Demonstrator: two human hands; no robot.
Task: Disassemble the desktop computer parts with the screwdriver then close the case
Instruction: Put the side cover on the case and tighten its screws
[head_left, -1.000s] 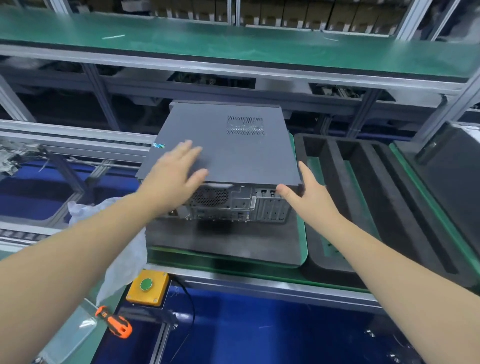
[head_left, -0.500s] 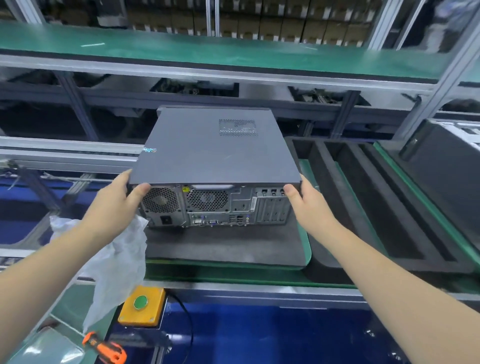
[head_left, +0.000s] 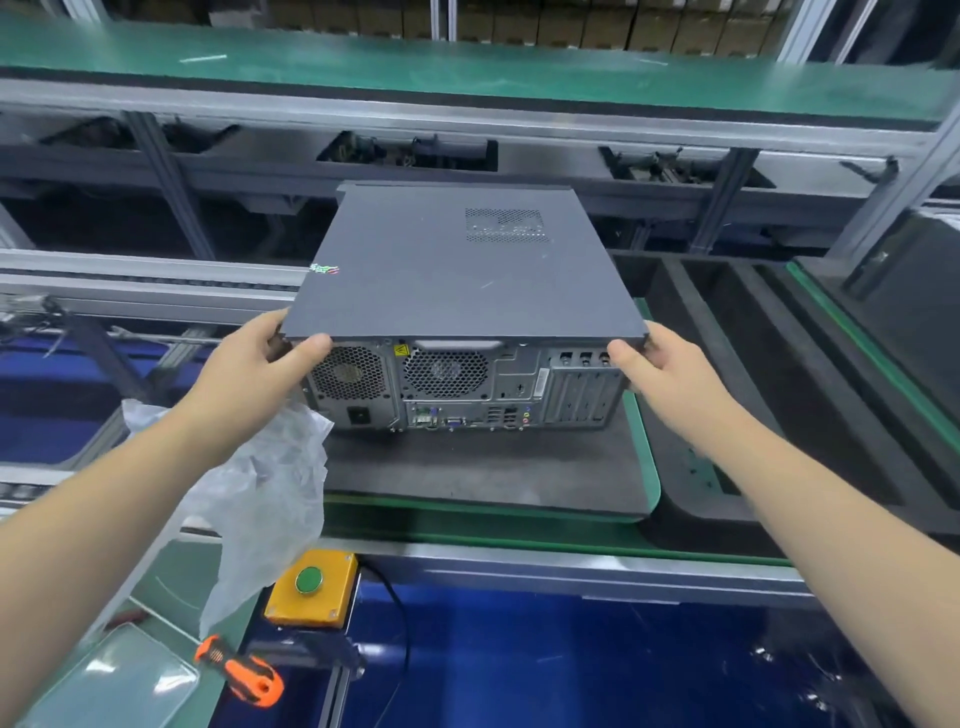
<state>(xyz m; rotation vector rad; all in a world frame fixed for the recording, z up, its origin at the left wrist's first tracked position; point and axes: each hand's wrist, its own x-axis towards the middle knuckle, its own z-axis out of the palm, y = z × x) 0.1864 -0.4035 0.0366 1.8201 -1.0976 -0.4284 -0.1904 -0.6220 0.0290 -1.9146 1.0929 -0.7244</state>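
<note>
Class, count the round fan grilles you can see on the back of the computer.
2. One grille sits at the left, beside the left hand; the other is near the middle. Any others may be hidden.

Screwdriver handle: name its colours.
Orange and black screwdriver handle, seen in the head view, bottom left.

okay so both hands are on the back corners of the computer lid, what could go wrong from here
1. The left hand and right hand pinch only the lid's rear corners; it could slide crooked and jam on the case.
2. The plastic bag beside the left wrist might snag.
3. The screwdriver lies near the bench edge and could be knocked off.
</note>
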